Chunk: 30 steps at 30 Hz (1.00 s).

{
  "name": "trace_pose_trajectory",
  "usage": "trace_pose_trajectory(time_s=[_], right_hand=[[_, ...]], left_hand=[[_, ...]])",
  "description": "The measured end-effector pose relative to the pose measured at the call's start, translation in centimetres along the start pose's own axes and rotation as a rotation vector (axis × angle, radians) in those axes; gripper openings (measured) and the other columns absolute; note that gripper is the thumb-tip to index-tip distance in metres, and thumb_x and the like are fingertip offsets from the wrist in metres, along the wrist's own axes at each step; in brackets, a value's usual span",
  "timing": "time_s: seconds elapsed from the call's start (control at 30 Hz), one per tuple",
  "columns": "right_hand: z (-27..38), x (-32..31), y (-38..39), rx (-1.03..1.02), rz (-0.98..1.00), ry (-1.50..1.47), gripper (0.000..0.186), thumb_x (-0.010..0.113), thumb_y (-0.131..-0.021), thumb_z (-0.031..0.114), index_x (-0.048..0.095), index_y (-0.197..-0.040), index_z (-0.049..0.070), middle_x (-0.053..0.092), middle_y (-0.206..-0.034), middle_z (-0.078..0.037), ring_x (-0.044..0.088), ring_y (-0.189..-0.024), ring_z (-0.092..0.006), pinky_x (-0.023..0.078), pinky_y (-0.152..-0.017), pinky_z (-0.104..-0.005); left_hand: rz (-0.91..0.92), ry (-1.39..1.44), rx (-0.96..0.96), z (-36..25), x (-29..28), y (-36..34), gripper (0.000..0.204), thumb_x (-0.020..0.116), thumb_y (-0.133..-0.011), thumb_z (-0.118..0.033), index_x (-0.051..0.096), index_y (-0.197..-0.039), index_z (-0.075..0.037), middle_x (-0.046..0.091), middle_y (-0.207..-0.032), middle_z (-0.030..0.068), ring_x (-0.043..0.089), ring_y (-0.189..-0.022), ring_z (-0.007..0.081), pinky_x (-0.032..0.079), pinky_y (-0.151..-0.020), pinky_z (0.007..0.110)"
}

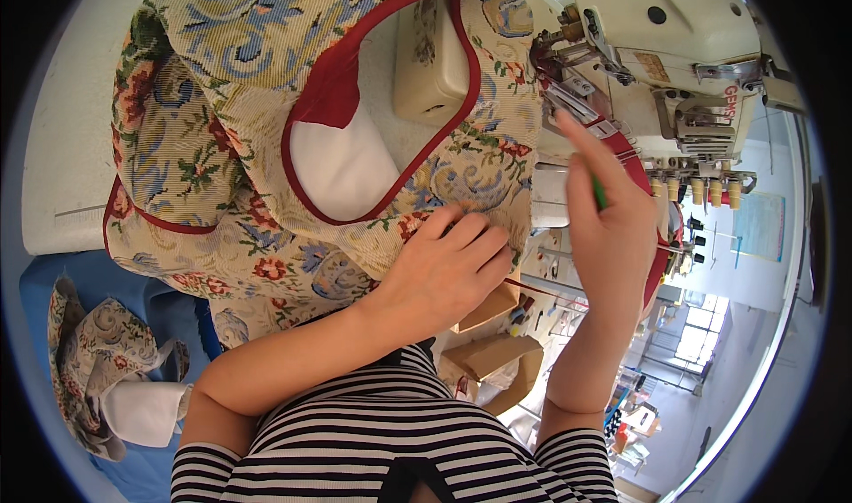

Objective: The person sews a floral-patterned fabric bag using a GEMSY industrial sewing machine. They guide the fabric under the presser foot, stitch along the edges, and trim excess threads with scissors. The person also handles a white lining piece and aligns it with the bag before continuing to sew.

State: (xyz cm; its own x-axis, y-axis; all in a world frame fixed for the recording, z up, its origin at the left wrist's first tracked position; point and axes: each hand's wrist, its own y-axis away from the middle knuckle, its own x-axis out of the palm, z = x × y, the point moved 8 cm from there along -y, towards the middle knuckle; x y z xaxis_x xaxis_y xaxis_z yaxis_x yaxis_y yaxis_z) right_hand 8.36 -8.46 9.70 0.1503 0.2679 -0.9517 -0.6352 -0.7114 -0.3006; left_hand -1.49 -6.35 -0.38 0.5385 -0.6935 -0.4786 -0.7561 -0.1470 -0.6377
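A floral tapestry fabric piece lies over the machine bed, with dark red binding around its large opening. White lining shows through that opening. My left hand rests on the fabric's near right part, its fingers bent and closed on the cloth; the thumb is hidden. Beside the fabric's right edge is my right hand, index finger stretched toward the sewing machine's presser foot area. Its other fingers curl around a slim green tool, mostly hidden in the palm.
The sewing machine head stands at far right, with metal guides and needle parts. A roll of red binding tape sits behind my right hand. Cardboard boxes stand below. At left, more floral pieces lie on a blue surface.
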Motion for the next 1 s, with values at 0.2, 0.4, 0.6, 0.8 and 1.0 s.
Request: trace_pose_trajectory(time_s=[0.2, 0.4, 0.6, 0.8, 1.0], right_hand=[[-3.0, -0.3, -0.8, 0.313, 0.029, -0.545, 0.017, 0.056, -0.090, 0.006, 0.060, -0.107, 0.004, 0.067, -0.074, -0.005, 0.059, -0.062, -0.0080, 0.044, -0.053, -0.0220], [-4.2, -0.7, -1.0, 0.256, -0.076, -0.781, 0.016, 0.056, -0.090, 0.003, 0.056, -0.105, -0.003, 0.069, -0.081, -0.012, 0.068, -0.073, -0.0171, 0.052, -0.064, -0.0248], [-4.2, -0.8, -1.3, 0.194, -0.217, -0.899, 0.014, 0.056, -0.092, 0.005, 0.055, -0.103, -0.004, 0.068, -0.085, -0.017, 0.069, -0.079, -0.0222, 0.056, -0.073, -0.0303], [-4.3, 0.2, -1.7, 0.125, -0.210, -0.836, 0.017, 0.052, -0.096, 0.012, 0.054, -0.105, -0.003, 0.069, -0.090, -0.015, 0.068, -0.085, -0.0205, 0.055, -0.076, -0.0283], [-4.2, 0.9, -2.2, 0.124, -0.181, -0.794, 0.017, 0.051, -0.097, 0.013, 0.055, -0.104, -0.002, 0.069, -0.089, -0.013, 0.068, -0.084, -0.0185, 0.054, -0.076, -0.0274]], left_hand=[[-0.004, -0.004, 0.004, 0.1, 0.1, 0.1, 0.029, 0.064, -0.068, -0.012, 0.062, -0.096, -0.005, 0.058, -0.104, 0.0045, 0.053, -0.099, 0.0214, 0.041, -0.087, 0.038], [-0.001, 0.004, -0.003, 0.1, 0.2, 0.1, 0.030, 0.064, -0.068, -0.013, 0.063, -0.097, -0.006, 0.058, -0.105, 0.0042, 0.053, -0.098, 0.0211, 0.041, -0.087, 0.038], [-0.004, 0.012, -0.010, 0.3, 0.3, -0.1, 0.029, 0.065, -0.069, -0.013, 0.063, -0.097, -0.006, 0.058, -0.104, 0.0033, 0.053, -0.097, 0.0203, 0.041, -0.086, 0.037], [0.008, 0.004, -0.012, 0.4, 0.4, -0.1, 0.031, 0.065, -0.067, -0.012, 0.064, -0.097, -0.007, 0.059, -0.103, 0.0026, 0.054, -0.096, 0.0195, 0.041, -0.088, 0.037], [0.000, 0.009, -0.016, 0.4, 0.3, -0.1, 0.030, 0.064, -0.066, -0.012, 0.065, -0.096, -0.007, 0.059, -0.103, 0.0028, 0.054, -0.096, 0.0193, 0.041, -0.088, 0.037]])
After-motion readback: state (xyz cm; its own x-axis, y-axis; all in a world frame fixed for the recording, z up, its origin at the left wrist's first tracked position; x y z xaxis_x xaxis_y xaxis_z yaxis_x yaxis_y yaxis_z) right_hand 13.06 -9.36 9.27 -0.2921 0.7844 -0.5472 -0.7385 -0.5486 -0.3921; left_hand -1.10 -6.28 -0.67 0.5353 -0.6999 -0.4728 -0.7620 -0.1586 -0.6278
